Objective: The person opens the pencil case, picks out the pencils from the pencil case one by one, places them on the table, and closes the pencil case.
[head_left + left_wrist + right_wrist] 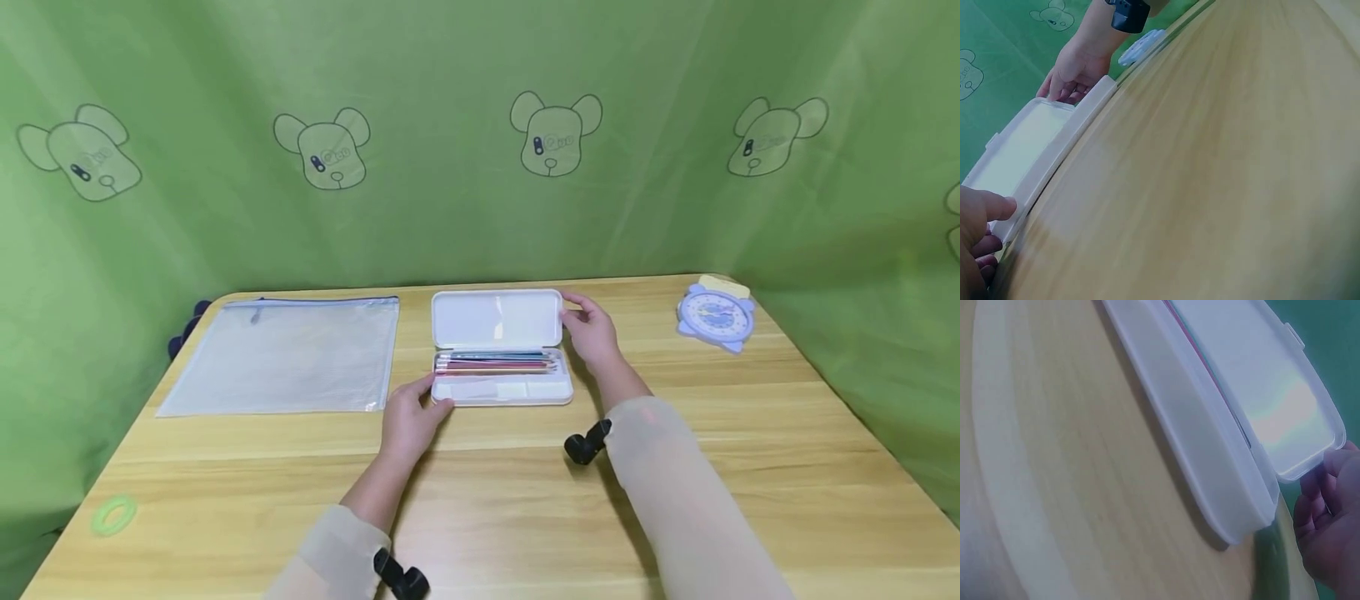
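Note:
A white pencil case (543, 391) lies open on the table, its lid (468, 321) tilted back behind the tray. Several pencils (495, 364) lie side by side along the rear of the tray. My left hand (408, 421) grips the case's left end, thumb near the front corner; the left wrist view shows the thumb (1000, 207) over the rim and the other fingers curled beside it. At the lid's right edge, my right hand (594, 337) pinches the rim between thumb and fingers, seen also in the right wrist view, where the fingers are partly hidden.
A translucent zip pouch (288, 358) lies flat left of the case. Far right sits a blue toy clock (716, 315) with a pale yellow block (723, 287) behind it. A green ring (114, 516) lies near the left edge. Green curtain (450, 225) hangs behind the table.

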{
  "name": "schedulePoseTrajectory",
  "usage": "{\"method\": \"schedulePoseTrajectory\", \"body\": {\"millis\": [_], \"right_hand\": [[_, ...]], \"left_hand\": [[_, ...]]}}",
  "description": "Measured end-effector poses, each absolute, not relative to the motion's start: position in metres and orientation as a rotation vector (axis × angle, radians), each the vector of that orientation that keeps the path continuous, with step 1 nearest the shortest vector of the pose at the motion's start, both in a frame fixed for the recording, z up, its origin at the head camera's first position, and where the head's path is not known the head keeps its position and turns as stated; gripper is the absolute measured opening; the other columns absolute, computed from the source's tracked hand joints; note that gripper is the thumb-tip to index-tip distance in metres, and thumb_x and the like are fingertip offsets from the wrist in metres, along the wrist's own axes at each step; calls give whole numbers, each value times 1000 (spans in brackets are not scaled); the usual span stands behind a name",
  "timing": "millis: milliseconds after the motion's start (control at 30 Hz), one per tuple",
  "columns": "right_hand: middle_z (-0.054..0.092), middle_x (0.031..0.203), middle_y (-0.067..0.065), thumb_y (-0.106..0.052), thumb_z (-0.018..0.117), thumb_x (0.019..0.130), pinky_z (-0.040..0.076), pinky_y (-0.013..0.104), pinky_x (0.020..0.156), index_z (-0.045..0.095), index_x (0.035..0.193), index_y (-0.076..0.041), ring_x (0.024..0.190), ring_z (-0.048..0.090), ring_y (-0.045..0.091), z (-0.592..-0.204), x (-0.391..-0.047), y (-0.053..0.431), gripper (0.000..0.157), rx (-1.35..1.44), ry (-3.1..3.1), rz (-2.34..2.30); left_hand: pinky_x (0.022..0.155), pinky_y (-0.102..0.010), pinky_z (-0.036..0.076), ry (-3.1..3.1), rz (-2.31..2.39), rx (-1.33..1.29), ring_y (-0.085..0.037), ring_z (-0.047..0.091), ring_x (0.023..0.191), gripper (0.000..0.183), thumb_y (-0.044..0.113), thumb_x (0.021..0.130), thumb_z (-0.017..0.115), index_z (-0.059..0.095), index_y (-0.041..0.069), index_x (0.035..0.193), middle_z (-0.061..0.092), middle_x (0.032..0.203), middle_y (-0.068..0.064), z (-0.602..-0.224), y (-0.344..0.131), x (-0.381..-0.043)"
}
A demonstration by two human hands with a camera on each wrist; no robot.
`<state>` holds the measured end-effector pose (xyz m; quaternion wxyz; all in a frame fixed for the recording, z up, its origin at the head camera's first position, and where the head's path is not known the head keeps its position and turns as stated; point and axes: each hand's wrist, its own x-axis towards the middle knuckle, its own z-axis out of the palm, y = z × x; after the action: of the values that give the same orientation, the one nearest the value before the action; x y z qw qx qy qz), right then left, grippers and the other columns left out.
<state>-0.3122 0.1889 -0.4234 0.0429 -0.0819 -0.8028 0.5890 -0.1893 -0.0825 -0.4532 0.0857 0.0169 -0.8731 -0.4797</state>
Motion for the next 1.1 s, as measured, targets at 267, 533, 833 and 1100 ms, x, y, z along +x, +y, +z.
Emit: {"method": "schedulePoseTrajectory", "body": {"millis": [267, 533, 833, 1100], "right_hand": [[63, 118, 17, -13, 57, 97, 55, 36, 92, 56, 137, -15, 95, 58, 14, -422, -306, 192, 39, -190, -2465, 1720], [65, 112, 7, -18, 64, 94, 48, 14, 84, 62, 130, -10, 95, 55, 6, -405, -287, 202, 37, -117, -2424, 1638], [68, 115, 15, -21, 64, 94, 54, 36, 89, 65, 124, -6, 100, 62, 26, -405, -266, 188, 33, 306, -2852, 1311], [68, 118, 15, -18, 67, 92, 47, 50, 105, 70, 117, -7, 114, 61, 32, -410, -268, 175, 28, 570, -3075, 991]], "left_hand": [[108, -48, 45, -2593, -1430, 51, -38, 58, 123, 51, 17, 82, 76, 62, -5, 126, 64, 128, -21, -454, -83, -187], [109, -48, 45, -2582, -1446, 47, -38, 57, 123, 51, 17, 82, 77, 62, -5, 125, 64, 128, -21, -454, -82, -188], [111, -48, 43, -2594, -1459, 63, -38, 56, 125, 51, 17, 82, 77, 62, -4, 126, 64, 129, -20, -452, -83, -188], [110, -48, 43, -2592, -1461, 54, -38, 56, 125, 51, 17, 82, 76, 62, -4, 126, 64, 129, -20, -453, -82, -188]]}}
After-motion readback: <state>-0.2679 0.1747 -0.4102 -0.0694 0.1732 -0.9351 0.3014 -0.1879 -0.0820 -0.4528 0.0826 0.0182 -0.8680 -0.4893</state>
